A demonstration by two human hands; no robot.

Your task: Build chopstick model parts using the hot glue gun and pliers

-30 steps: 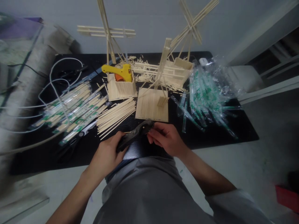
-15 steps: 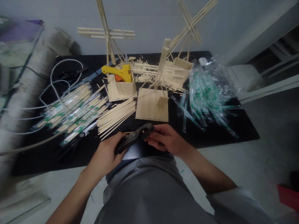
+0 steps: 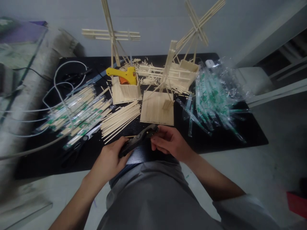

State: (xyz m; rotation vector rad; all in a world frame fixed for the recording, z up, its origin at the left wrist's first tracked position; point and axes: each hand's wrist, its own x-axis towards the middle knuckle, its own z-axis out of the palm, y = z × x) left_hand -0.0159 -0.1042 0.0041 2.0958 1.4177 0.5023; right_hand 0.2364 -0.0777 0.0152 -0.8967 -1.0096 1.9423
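Note:
My left hand [image 3: 111,156] is wrapped round the handles of a black plier-like cutter [image 3: 137,140], just above the front of the table. The cutter's head points right, and its far end reaches the fingertips of my right hand [image 3: 170,142]. Those fingers are curled and pinched together; what they hold, if anything, is hidden. A short piece of thin wooden stick [image 3: 130,136] shows behind the cutter, beside my left hand. Just beyond lie a fan of loose sticks [image 3: 120,121] and a flat stick panel [image 3: 155,110] with a small bundle and an upright frame on it.
A yellow glue gun [image 3: 130,76] rests in a stick box [image 3: 129,91]. Windmill-like stick frames [image 3: 114,35] stand at the back among cut bits. Wrapped stick packs [image 3: 81,111] and scissors [image 3: 83,140] lie left; empty plastic sleeves [image 3: 208,95] lie right on the black table [image 3: 230,140].
The cutter has tilted and its jaws look closer together. My right fingers have shifted slightly at its end. The whole view has moved a little.

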